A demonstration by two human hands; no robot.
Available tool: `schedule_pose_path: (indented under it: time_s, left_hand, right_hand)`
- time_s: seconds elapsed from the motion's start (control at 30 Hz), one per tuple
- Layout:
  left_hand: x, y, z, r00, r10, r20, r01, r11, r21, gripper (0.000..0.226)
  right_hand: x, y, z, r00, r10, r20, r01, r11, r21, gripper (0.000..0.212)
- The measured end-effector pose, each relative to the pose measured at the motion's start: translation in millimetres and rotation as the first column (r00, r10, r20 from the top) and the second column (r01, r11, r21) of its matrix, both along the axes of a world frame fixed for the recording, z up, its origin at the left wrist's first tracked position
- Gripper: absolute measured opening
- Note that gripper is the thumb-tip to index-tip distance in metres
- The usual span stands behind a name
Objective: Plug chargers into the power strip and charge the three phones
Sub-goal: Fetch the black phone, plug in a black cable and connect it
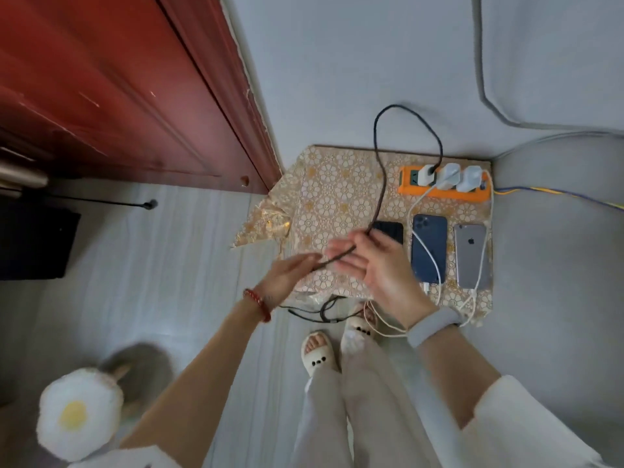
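Observation:
An orange power strip (pixel 407 190) lies at the back of a gold floral mat (pixel 337 194) with three white chargers (pixel 447 177) plugged in. Three phones lie in a row in front of it: a black phone (pixel 393 229), a blue phone (pixel 429 244) and a grey phone (pixel 471 255). White cables (pixel 435 265) run to the blue and grey phones. A dark braided cable (pixel 380 163) loops up from the left charger and down to my hands. My left hand (pixel 290 275) pinches the cable near its end. My right hand (pixel 374 265) holds it further up, fingers loosely spread.
A red door (pixel 118 89) stands at the left, with grey walls behind the mat. A blue-and-yellow cord (pixel 557 194) leaves the strip to the right. More cable lies on the floor by my slippered feet (pixel 320 352). A fried-egg plush slipper (pixel 79 413) sits at bottom left.

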State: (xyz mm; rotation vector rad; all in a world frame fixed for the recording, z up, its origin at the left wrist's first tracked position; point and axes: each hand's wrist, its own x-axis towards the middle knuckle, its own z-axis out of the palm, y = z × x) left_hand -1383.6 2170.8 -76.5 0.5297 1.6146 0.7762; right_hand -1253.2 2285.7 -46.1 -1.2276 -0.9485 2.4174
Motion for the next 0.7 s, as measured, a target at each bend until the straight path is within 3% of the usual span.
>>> schedule_pose_path:
  time_s: [0.07, 0.13, 0.2, 0.3, 0.4, 0.5, 0.53, 0.6, 0.7]
  left_hand:
    - [23.2, -21.3, 0.7, 0.998, -0.039, -0.04, 0.039, 0.999, 0.004, 0.045]
    - [35.4, -33.5, 3.8, 0.995, 0.053, -0.083, -0.05, 0.998, 0.041, 0.028]
    - [38.1, -39.5, 12.9, 0.959, 0.272, 0.08, -0.275, 0.961, 0.037, 0.021]
    - [29.5, -44.7, 22.3, 0.739, 0.525, 0.422, -0.585, 0.811, 0.016, 0.029]
    - [16.4, -45.4, 28.0, 0.504, 0.628, 0.593, -0.766, 0.642, -0.029, 0.032]
    - [3.6, -47.3, 27.8, 0.34, 0.698, 0.631, -0.85, 0.514, -0.111, 0.032]
    - [-1.9, -49.4, 26.4, 0.302, 0.721, 0.624, -0.874, 0.471, -0.122, 0.032]
    - [-10.4, -54.5, 23.6, 0.239, 0.749, 0.618, -0.908, 0.397, -0.131, 0.032]
    - [-10.9, -63.2, 18.7, 0.243, 0.782, 0.573, -0.911, 0.388, -0.143, 0.031]
  right_hand:
    - [0.9, 2.8, 6.2, 0.998, -0.059, -0.023, 0.059, 0.998, 0.019, 0.017]
    - [6.6, 2.8, 6.2, 0.994, -0.104, -0.043, 0.105, 0.994, 0.009, 0.02]
    - [15.7, -4.3, 1.2, 0.998, -0.062, -0.01, 0.062, 0.998, 0.032, 0.021]
    - [27.0, -35.6, -12.0, 0.954, 0.227, 0.198, -0.253, 0.96, 0.117, 0.028]
    - [38.6, -77.8, -22.4, 0.786, 0.541, 0.3, -0.596, 0.792, 0.133, 0.023]
    - [58.0, -94.4, -30.2, 0.48, 0.748, 0.458, -0.872, 0.462, 0.158, 0.02]
    - [65.9, -92.7, -31.8, 0.428, 0.75, 0.505, -0.9, 0.407, 0.159, 0.023]
    - [83.2, -81.7, -33.1, 0.402, 0.693, 0.598, -0.906, 0.393, 0.154, 0.026]
    - [101.3, -57.8, -28.6, 0.471, 0.535, 0.701, -0.867, 0.429, 0.254, 0.029]
